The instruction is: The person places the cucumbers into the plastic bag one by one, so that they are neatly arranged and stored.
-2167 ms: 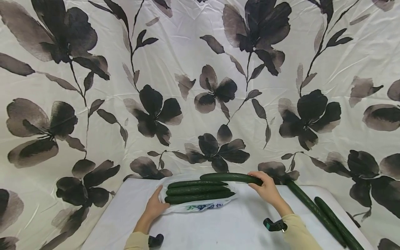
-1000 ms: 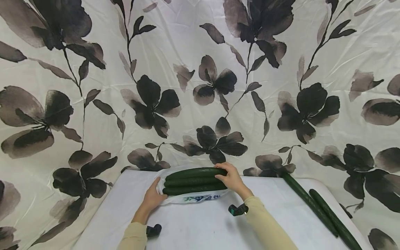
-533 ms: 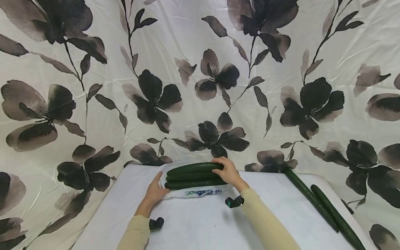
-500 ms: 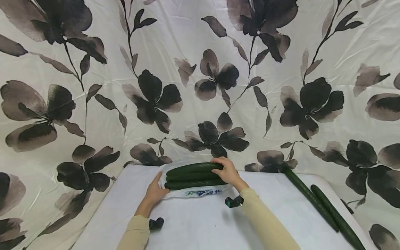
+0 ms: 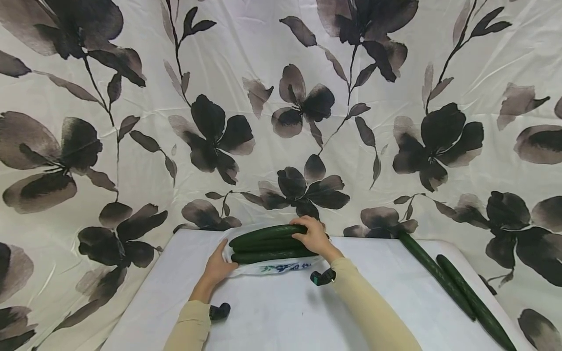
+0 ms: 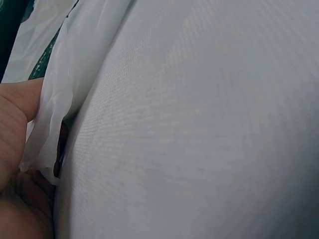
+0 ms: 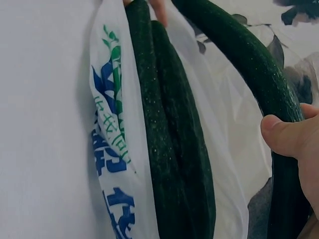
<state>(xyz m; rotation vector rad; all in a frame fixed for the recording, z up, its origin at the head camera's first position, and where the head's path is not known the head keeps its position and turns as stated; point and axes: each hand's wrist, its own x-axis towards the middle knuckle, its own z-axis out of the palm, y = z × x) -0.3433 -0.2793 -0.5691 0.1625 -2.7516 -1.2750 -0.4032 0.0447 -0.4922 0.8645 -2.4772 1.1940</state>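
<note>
A white plastic bag (image 5: pixel 250 269) with blue and green print lies at the table's back, its mouth toward my right side. Dark green cucumbers (image 5: pixel 272 255) lie lengthwise in it; two show clearly in the right wrist view. At the bag's left end, my left hand (image 5: pixel 218 265) grips the plastic, its thumb (image 6: pixel 22 97) inside the edge. My right hand (image 5: pixel 313 237) holds another cucumber (image 5: pixel 269 232) near its right end, thumb in front. This curved cucumber (image 7: pixel 244 47) runs along the back of the others, its far end over the bag's opening. The right-hand fingers are partly hidden.
Two more long cucumbers, one longer (image 5: pixel 434 274) and one beside it (image 5: pixel 480 307), lie slanted along the table's right edge. The table (image 5: pixel 281 317) has a white cover. A floral cloth (image 5: pixel 272 156) hangs right behind the back edge.
My right hand has carried its cucumber leftward, from the bag's right side to over the ones inside, then slightly further left. The left hand has kept its grip on the bag.
</note>
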